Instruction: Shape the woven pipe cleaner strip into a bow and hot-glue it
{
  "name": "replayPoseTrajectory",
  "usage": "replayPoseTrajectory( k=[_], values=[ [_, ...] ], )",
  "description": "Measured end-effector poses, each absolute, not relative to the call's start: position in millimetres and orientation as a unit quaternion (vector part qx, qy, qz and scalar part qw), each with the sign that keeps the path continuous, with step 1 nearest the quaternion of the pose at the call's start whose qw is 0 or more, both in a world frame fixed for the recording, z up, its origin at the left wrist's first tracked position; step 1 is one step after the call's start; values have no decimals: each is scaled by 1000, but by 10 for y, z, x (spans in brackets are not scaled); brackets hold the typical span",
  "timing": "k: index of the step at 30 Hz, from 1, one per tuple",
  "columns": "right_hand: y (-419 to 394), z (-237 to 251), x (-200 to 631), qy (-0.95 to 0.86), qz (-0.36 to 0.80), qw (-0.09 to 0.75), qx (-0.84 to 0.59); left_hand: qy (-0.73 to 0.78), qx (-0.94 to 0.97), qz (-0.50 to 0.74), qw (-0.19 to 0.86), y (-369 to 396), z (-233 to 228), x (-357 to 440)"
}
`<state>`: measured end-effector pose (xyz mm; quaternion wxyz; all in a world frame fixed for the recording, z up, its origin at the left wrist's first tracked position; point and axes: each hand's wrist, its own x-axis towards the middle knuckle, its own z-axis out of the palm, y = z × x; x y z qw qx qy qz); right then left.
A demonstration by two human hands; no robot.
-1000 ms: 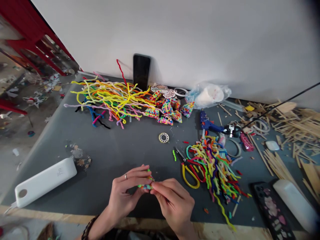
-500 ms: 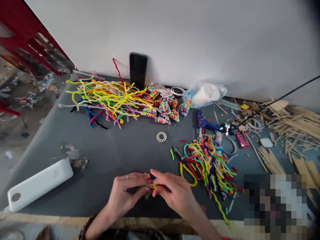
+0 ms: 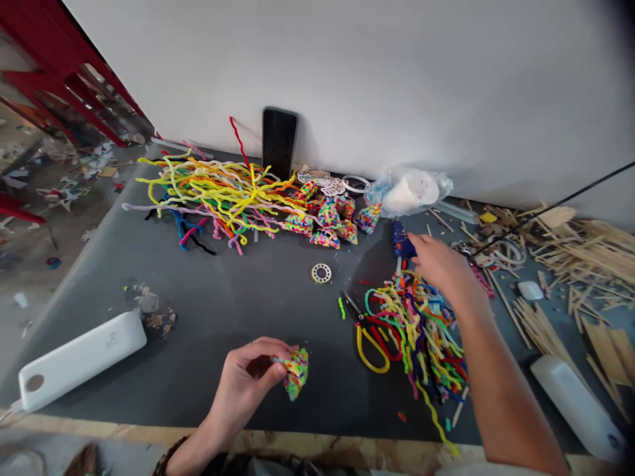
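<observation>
Grey table (image 3: 238,291): left hand (image 3: 248,380) pinches woven piece (image 3: 296,373) (multicoloured); right hand (image 3: 439,264) loosely open.

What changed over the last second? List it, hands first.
The right hand let go of the woven multicolour piece and reached away up-right to the blue glue gun, above the cut pipe-cleaner pile. The left hand stayed near the table edge, now holding the piece alone in its fingers. Power bank, phone and scissors stayed put.

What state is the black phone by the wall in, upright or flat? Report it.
Upright: the black phone stands on its bottom edge and leans against the white wall, its screen dark.
</observation>
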<state>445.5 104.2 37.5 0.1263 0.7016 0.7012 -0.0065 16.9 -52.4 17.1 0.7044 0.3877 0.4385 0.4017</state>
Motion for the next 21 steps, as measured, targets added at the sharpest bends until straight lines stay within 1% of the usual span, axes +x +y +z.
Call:
replayPoseTrajectory(
  k=[8,13,16,19,21],
  values=[
    [1018,316,4401,669,-2,101,737,439,430,364,700,-490,131,217],
    [784,519,4291,662,0,71,746,424,365,362,746,-509,117,241],
    [582,810,4220,686,-11,-10,728,432,338,338,765,-517,111,242],
    [369,1104,4127,722,-72,-101,681,446,337,333,759,-484,127,252],
    [246,1225,4045,754,-89,-127,639,452,349,346,745,-429,156,269]
  ],
)
